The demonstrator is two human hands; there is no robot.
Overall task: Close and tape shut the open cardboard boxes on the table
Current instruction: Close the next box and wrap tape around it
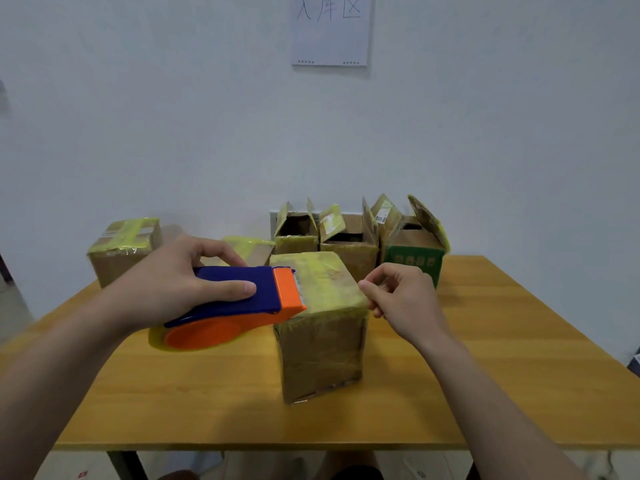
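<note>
Right hand (405, 299) perhaps pinches box (322, 355) edge; blurred.

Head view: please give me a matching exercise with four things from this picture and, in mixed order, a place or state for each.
Things:
1 tape dispenser
2 green box
3 nearest box
4 paper sheet

Places or states:
A on the wall
B flaps open, back right
C gripped by the left hand
D closed, taped over the top

Pairs: 1-C, 2-B, 3-D, 4-A
</note>
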